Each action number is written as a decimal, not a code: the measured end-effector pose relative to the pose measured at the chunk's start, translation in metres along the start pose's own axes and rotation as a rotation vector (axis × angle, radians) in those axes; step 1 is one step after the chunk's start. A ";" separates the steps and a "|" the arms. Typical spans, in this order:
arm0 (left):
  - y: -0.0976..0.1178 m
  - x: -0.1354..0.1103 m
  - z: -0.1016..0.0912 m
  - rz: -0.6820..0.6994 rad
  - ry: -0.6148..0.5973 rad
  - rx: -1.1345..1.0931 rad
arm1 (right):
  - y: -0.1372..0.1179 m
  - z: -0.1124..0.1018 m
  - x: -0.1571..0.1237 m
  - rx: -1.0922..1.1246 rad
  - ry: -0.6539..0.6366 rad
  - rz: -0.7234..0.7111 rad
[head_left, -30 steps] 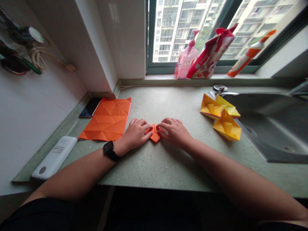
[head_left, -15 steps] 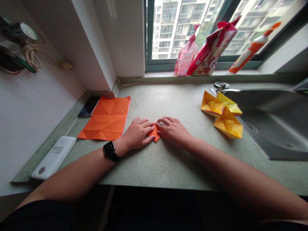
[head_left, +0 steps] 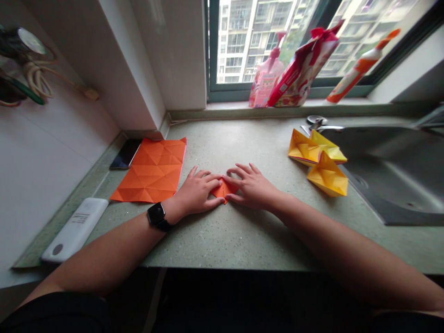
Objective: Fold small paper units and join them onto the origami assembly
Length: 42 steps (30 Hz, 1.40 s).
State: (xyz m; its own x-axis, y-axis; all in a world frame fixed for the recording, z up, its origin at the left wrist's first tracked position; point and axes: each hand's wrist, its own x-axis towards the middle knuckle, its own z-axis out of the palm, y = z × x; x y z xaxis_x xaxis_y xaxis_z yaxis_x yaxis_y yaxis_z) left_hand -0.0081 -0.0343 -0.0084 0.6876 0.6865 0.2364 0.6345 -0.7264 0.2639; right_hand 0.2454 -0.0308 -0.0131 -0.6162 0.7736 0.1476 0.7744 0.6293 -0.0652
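A small folded orange paper piece (head_left: 225,188) lies on the green-grey counter (head_left: 236,231), mostly covered by my hands. My left hand (head_left: 196,192), with a black watch on its wrist, presses on the piece's left side, thumb and fingertips on the paper. My right hand (head_left: 251,186) presses on the right side, fingers spread and curled down onto it. The two hands meet over the paper's middle.
A creased orange sheet (head_left: 152,170) lies to the left, a dark phone (head_left: 125,154) beside it and a white power bank (head_left: 74,230) near the edge. Folded yellow paper shapes (head_left: 321,162) sit right, by the sink (head_left: 395,171). Pouches and a bottle stand on the windowsill.
My hands have closed in over the orange piece, covering more of it. My right fingers have spread slightly. The view has tilted a little.
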 end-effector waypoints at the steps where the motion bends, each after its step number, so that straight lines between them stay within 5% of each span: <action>1: 0.000 0.000 0.000 0.000 0.004 -0.007 | 0.001 0.000 0.000 0.002 0.000 -0.002; 20: -0.004 -0.006 0.005 -0.065 0.068 -0.010 | 0.001 0.006 -0.004 -0.058 -0.028 -0.004; 29: 0.000 -0.005 -0.006 -0.112 -0.044 0.058 | 0.010 0.002 -0.002 0.066 -0.099 0.063; 42: -0.004 -0.006 0.000 -0.121 0.011 0.091 | 0.012 0.004 0.000 0.144 -0.031 0.119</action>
State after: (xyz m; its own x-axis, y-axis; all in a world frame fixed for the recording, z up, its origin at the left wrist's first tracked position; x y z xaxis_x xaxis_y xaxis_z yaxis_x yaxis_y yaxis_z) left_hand -0.0149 -0.0353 -0.0106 0.6004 0.7693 0.2186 0.7424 -0.6377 0.2052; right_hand 0.2544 -0.0230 -0.0181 -0.5277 0.8436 0.0998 0.8148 0.5358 -0.2214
